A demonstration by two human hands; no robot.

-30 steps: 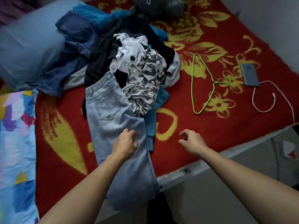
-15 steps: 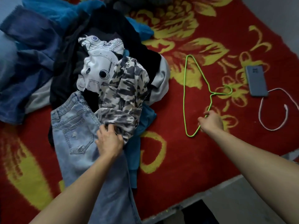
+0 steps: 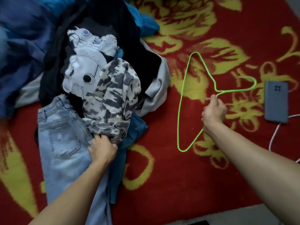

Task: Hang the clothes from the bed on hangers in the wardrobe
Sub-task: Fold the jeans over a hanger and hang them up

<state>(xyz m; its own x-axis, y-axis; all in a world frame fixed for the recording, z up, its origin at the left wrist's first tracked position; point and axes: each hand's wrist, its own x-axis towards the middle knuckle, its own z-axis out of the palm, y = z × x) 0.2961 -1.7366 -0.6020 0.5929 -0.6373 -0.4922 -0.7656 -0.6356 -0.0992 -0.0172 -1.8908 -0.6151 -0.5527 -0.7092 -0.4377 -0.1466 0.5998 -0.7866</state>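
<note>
Our left hand (image 3: 102, 148) sits at the near edge of the pile of clothes (image 3: 138, 51). Its fingers are curled into the hem of the camouflage top (image 3: 113, 95), bunching the cloth where it overlaps the pale jeans (image 3: 61, 140). We judge this grip is meant to draw that one garment free, since it lies uppermost on the pile and should come away without dragging the rest.

To the right of the pile, apart from it, the green hanger (image 3: 180, 103) lies flat on the red bedspread (image 3: 162, 176). Our right hand (image 3: 214, 112) has its fingers closed round the wire just below the hook. That is the stiffest spot to lift from, and holding there leaves both shoulders free to slip into the top.

Further right of the pile, past the hanger, lie a phone (image 3: 276, 101) and its white cable (image 3: 274, 135). Lifting the hook could snag them.

The clothes are all on the bed, none on the hanger yet, and the wardrobe is out of sight. The task is barely begun.
</note>
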